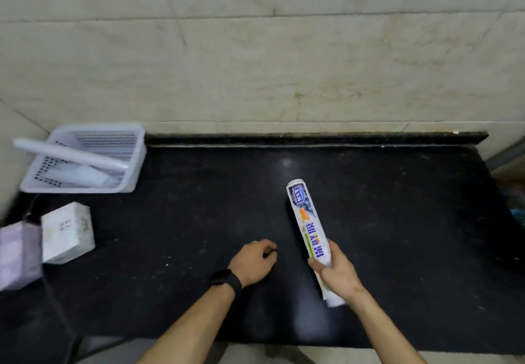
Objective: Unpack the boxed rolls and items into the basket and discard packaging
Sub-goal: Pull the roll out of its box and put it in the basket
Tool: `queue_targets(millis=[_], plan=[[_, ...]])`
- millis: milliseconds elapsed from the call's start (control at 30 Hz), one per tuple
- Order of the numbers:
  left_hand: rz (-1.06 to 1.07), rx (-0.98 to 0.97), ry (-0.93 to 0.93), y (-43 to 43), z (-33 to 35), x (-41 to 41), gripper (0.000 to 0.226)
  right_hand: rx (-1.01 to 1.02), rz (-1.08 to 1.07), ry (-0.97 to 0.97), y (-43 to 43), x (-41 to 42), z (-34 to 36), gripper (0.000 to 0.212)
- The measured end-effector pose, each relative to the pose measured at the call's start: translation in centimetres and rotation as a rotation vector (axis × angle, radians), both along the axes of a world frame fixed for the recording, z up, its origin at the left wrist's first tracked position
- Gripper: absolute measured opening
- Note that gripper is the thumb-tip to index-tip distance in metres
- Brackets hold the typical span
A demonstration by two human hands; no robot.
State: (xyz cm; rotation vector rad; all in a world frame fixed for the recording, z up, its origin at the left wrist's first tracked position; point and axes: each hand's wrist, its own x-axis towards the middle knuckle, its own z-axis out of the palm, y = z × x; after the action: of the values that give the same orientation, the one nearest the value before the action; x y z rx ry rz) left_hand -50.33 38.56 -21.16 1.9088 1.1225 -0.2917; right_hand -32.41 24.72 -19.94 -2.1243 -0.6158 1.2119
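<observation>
White printed wrap covers the roll (pixel 305 215), over the black counter (pixel 199 221). The right hand (pixel 336 269) grips its near end, fingers curled round it, and the long axis runs away from the grip toward the wall. Just left of the roll the left hand (pixel 252 261) rests curled, with nothing visible in it. The basket (pixel 85 190) sits well left of the roll, nearer that hand.

Home kitchen: black stone counter (pixel 199 221), marble-tiled wall (pixel 255 50).
</observation>
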Motion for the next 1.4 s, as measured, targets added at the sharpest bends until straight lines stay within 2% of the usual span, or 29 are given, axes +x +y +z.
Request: queue_targets(millis=[200,367,533,700,967,1333,1400], plan=[[0.419,-0.102,-0.083,5.4,3.9,-12.8,0.027,0.112,0.217,0.130,8.5,-11.9,2.3,0.049],[0.679,-0.171,-0.284,10.6,6.4,-21.9,0.026,0.164,0.333,0.119,14.2,-21.9,4.4,0.052],[0.845,-0.283,-0.457,14.7,8.3,-29.5,0.025,0.183,0.401,0.122,18.8,-31.2,5.9,0.052],[0.989,-0.382,-0.503,16.4,8.3,-35.7,0.032,0.150,0.452,0.151,21.9,-38.2,6.6,0.052],[1.143,-0.505,-0.578,17.0,6.1,-39.3,0.029,0.105,0.454,0.215,23.1,-42.0,6.3,0.047],[1.107,-0.492,-0.674,15.5,6.6,-38.7,0.041,0.087,0.452,0.357,22.9,-40.6,6.4,0.037],[1.131,-0.481,-0.679,15.3,6.4,-38.1,0.048,0.106,0.456,0.335,22.9,-40.3,6.4,0.026]])
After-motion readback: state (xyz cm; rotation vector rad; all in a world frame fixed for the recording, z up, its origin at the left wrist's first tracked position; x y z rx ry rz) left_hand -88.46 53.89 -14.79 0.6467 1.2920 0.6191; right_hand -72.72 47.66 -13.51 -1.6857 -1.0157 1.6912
